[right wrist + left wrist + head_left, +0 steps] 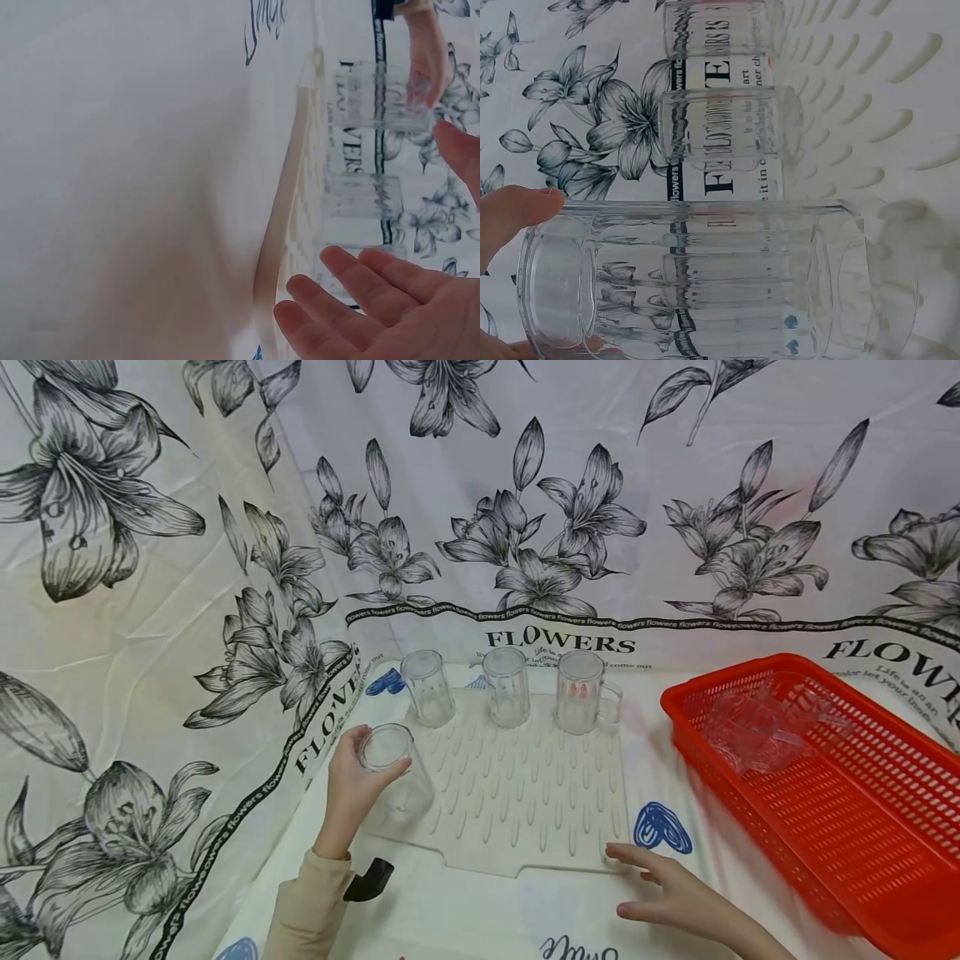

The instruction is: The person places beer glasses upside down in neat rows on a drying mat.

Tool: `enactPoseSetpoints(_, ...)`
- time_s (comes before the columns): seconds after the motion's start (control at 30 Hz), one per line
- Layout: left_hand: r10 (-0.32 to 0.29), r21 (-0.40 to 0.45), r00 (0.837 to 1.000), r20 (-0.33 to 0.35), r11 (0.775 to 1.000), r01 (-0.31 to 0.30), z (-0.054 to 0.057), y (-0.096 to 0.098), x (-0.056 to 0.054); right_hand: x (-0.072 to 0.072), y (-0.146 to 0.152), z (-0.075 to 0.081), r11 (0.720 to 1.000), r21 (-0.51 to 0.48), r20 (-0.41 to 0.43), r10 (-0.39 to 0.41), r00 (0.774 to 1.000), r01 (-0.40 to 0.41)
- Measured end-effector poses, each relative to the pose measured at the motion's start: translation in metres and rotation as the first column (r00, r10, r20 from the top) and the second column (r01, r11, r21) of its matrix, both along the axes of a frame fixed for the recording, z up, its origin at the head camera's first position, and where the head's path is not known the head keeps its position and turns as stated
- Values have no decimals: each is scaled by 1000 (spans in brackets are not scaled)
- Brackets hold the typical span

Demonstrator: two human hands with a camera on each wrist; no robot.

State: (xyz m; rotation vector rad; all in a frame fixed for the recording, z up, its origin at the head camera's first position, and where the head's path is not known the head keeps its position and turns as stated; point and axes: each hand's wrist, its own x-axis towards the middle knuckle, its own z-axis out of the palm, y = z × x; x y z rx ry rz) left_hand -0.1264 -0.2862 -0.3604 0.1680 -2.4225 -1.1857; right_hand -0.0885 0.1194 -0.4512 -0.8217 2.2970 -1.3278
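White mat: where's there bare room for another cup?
On the white mat, the middle is free, between the back row of three cups and the front edge, right of the cup in the left hand. The right hand is by the front right corner. The back edge is crowded.

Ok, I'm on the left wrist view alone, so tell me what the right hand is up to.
Observer: The right hand holds nothing; its fingers are extended near the near right corner of the white mat.
Operator: Count the glassware standing at the mat's far side.
Observer: Three pieces in the head view: the left glass, the middle glass and the handled mug at the right end.
Operator: Now report what's right of the mat.
Observer: A red basket, with crumpled clear plastic in its far left part.
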Motion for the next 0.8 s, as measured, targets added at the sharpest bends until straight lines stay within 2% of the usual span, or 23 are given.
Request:
enactPoseSetpoints(0.43, 15, 0, 995, 96, 1000, -15, -8, -6, -1, 0, -3, -1, 999, 45, -36, 8, 999, -6)
enactPoseSetpoints(0.57, 23, -18, 994, 104, 1000, -21, -11, -9, -1, 0, -4, -3, 999, 46, -46, 13, 999, -11)
enactPoseSetpoints(0.8, 19, -54, 996, 83, 998, -15, -20, -13, -2, 2, -8, 1, 998, 56, 5, 28, 1000, -28)
